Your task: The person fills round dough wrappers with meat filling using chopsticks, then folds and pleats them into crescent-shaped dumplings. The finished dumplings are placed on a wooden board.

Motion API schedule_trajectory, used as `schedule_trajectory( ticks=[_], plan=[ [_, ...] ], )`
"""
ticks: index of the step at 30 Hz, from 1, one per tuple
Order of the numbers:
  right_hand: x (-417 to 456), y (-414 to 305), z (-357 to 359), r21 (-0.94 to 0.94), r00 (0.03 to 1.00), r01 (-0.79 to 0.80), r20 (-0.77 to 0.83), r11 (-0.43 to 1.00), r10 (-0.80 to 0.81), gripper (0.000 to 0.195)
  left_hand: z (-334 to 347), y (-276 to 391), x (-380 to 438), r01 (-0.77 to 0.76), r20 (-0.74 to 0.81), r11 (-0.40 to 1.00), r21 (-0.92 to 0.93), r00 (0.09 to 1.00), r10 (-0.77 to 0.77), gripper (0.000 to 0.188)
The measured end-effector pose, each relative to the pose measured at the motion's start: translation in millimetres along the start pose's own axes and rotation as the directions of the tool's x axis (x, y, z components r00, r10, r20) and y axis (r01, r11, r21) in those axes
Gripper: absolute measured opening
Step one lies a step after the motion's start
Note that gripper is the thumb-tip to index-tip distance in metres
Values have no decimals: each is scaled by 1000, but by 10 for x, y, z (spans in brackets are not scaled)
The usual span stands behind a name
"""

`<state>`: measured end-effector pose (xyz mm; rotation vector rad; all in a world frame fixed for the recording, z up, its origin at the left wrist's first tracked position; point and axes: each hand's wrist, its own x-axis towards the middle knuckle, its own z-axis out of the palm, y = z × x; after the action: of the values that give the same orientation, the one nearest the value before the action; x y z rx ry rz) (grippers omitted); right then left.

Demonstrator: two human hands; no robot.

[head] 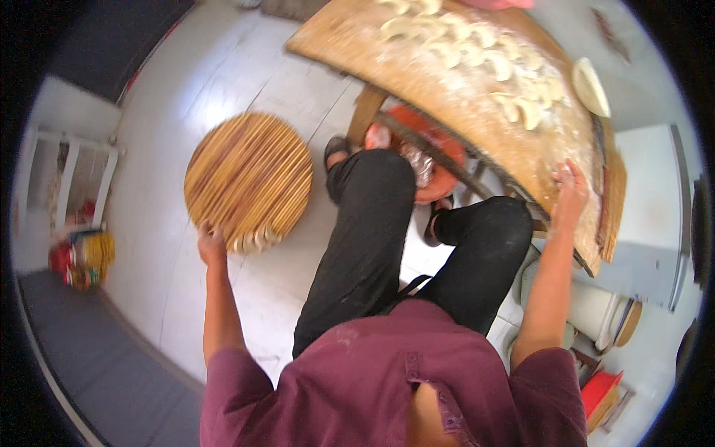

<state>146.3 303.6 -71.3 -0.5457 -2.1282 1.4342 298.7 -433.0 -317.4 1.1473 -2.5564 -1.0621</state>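
A round tray of bound plant stalks (248, 173) lies to my left, low beside my knees. My left hand (212, 245) is at its near left rim, fingers curled over the edge. A short row of crescent dumplings (256, 240) lines the tray's near edge, just right of that hand. My right hand (571, 190) hovers at the right end of a floured wooden board (435, 95), fingers loosely extended and nothing seen in them. Several pale, crescent-shaped dumplings (494, 64) lie spread over the far part of the board. The picture is blurred.
Beneath the board are wooden legs and an orange basin (441, 184) by my feet. A pale oval object (590, 88) stands past the board's far edge. To the left are a white rack (70, 179) and colourful packages (84, 258). A white cylindrical container (595, 315) is at right.
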Motion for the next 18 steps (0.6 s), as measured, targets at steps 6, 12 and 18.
schedule_trajectory(
  ticks=[6, 12, 18],
  plan=[
    [-40, -50, 73, 122, 999, -37, 34, 992, 33, 27, 165, 2506, 65, -524, -158, 710, -469, 841, 517, 35],
    [-19, 33, -8, 204, 999, -38, 17, 978, 35, 26, 562, 4813, -230, -845, -24, 503, -183, 515, 857, 45],
    [3, -27, 6, 195, 999, -51, 28, 979, 46, 25, 947, 5708, -160, -898, 469, 258, 356, 411, 782, 37]
  ],
)
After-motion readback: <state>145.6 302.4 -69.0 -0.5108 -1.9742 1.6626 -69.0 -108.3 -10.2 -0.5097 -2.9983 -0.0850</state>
